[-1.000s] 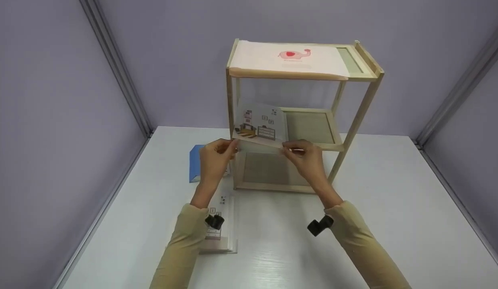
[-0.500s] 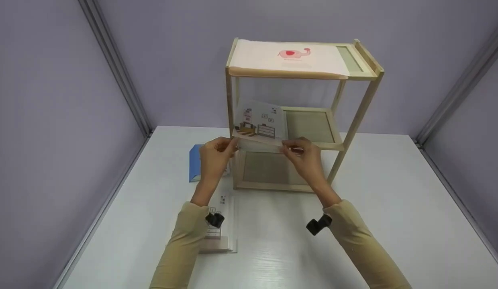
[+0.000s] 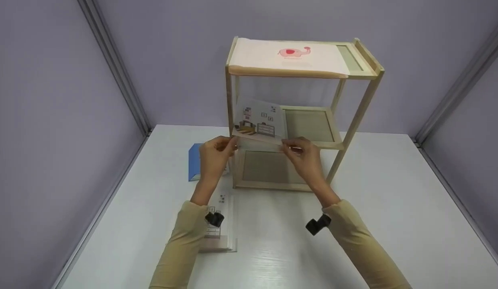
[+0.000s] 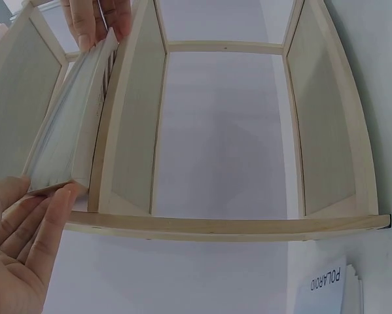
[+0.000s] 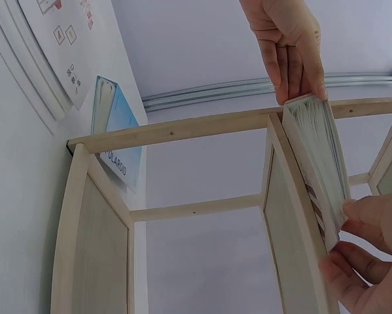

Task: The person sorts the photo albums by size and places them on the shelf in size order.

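Observation:
Both hands hold a thick book (image 3: 259, 122) with a white cover printed with a building and furniture. My left hand (image 3: 215, 156) pinches its near left corner, and my right hand (image 3: 307, 158) pinches its near right corner. It lies at the left part of the middle board (image 3: 309, 124) of a wooden rack. In the left wrist view, the book's page edges (image 4: 61, 140) show between thumb and fingers. The right wrist view shows the book (image 5: 317, 157) close against the shelf board; whether its whole underside rests there, I cannot tell.
A white cloth (image 3: 257, 56) with a pink elephant covers most of the rack's top. Left of the rack stands a blue book (image 3: 194, 160), marked POLAROID in the left wrist view. More books with similar covers lie stacked (image 3: 221, 241) on the white table, partly behind the left forearm.
The book and both hands stay almost still against the rack. The whole head view has shifted up very slightly.

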### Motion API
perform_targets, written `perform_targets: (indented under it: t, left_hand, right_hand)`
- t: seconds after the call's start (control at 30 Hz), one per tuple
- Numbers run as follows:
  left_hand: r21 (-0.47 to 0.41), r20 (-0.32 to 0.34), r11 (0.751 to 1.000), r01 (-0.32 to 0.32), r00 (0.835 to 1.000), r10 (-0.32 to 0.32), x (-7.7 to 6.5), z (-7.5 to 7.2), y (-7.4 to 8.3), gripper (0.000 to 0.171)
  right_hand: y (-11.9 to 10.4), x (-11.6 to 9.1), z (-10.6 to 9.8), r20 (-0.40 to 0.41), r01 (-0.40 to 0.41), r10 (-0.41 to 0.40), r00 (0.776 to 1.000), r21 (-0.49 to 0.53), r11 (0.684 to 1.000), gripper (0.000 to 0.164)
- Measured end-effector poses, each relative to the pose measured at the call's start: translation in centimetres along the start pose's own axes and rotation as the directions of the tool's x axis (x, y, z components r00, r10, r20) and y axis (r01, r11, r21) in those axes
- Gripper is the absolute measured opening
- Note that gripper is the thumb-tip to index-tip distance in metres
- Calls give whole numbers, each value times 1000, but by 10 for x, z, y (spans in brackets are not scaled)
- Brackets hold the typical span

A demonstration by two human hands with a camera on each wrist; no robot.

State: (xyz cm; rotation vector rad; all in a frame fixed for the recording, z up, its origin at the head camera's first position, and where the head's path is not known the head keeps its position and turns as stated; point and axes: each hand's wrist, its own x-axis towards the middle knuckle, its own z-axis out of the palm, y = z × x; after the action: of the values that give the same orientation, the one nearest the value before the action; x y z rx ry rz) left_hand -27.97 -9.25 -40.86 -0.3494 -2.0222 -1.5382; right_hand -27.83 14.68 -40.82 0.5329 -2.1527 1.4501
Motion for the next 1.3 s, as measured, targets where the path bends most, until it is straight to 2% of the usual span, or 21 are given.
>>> perform_targets:
  t: [0.2,0.43,0.7,1.0,1.3]
  left_hand:
    - [0,16,1000,-3,1000,3,-2,0,-1,19]
    - [73,47,997,-11,999,7,-6,-1,-5,20]
    - [116,53,993,-28,998,22,-13,-5,-7,16]
    - [136,76,989,-57,996,47,-20,-7,-12,19]
    - [165,91,986,-18,996,3,-30,-11,-16,18]
  right_hand:
    - [-2,-3,0,0,32,-32,1000,8,999,17]
    - [-26,-16,-4,-29,64,-63,998,30,998,18]
    - [-19,-26,-2,-37,79,-76,996,106,991,27]
    - [-20,-36,0,-75,82,-77,994,62,995,31]
    - [-20,-42,5,-107,79,-71,992,80,994,19]
